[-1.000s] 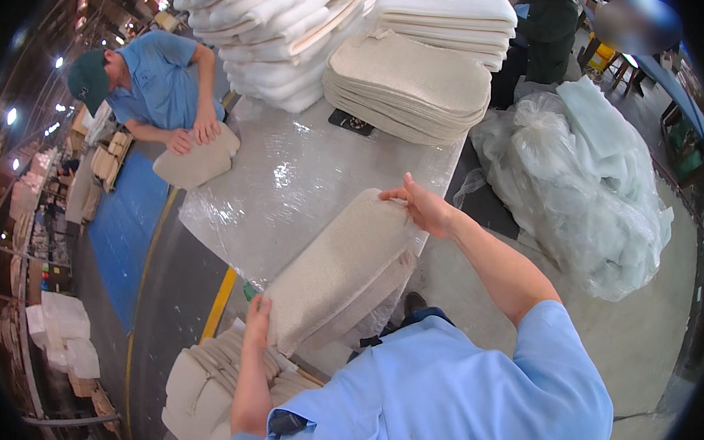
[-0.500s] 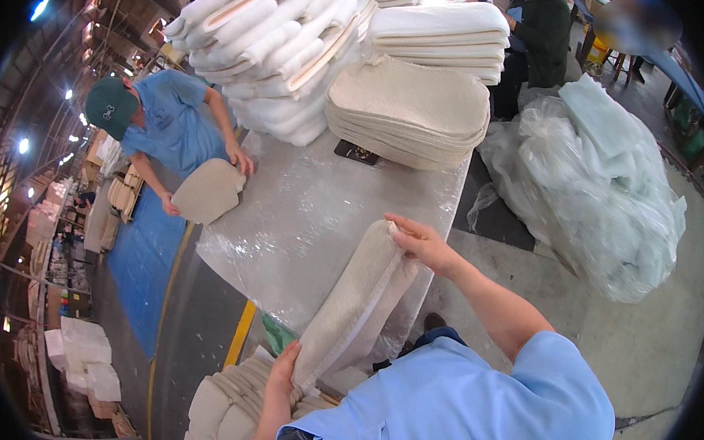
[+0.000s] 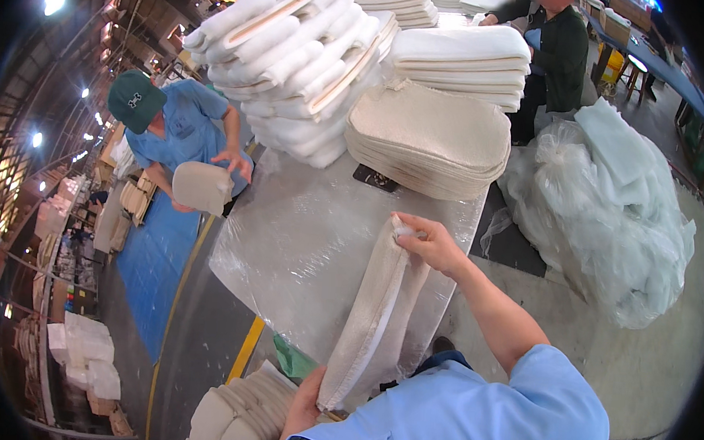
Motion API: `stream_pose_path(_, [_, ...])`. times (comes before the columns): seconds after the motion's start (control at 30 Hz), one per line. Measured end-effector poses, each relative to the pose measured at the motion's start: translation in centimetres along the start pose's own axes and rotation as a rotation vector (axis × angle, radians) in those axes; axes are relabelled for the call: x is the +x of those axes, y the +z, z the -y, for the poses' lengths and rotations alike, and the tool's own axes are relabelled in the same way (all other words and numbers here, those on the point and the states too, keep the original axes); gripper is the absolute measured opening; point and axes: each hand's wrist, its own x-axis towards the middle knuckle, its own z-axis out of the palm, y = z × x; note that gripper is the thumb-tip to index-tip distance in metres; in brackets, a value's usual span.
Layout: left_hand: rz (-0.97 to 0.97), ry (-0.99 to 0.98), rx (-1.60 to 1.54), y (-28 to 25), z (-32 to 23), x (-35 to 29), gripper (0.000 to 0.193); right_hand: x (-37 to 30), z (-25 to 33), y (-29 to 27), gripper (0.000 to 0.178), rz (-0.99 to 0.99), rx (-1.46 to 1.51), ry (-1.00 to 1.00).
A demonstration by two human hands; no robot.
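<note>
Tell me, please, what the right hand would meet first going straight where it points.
Past the beige piece it grips, the right hand would probably meet the tall white pile; depth is unclear.

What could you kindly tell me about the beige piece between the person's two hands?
The beige piece is long, with a textured, fabric-like surface and a white strip showing lengthwise between its beige sides. It slants from the left hand, touching its near end, to the right hand, which pinches its far end, over the plastic-covered table. Whether it touches the table is unclear.
</note>
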Motion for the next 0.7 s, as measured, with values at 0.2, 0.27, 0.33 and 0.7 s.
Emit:
stream_pose_path(0.2, [0.295, 0.315, 0.088, 3.0, 2.2, -2.1, 0.044, 4.0, 1.4, 1.1, 0.048, -0.087, -0.23, 0.059])
stream_pose_path(0.27, [0.458, 0.369, 0.188, 2.4, 3.3, -0.9, 0.049, 5.2, 0.4, 1.4, 0.046, -0.13, -0.366, 0.09])
stream_pose_path(0.33, [0.616, -0.03, -0.132, 2.2, 2.8, 0.9, 0.049, 5.8, -0.1, 2.2, 0.045, -0.185, -0.382, 0.101])
stream_pose_path(0.7, [0.368, 0.368, 0.389, 10.0, -10.8, 14.4, 0.053, 8.4, -2.7, 4.2, 0.038, -0.429, -0.554, 0.01])
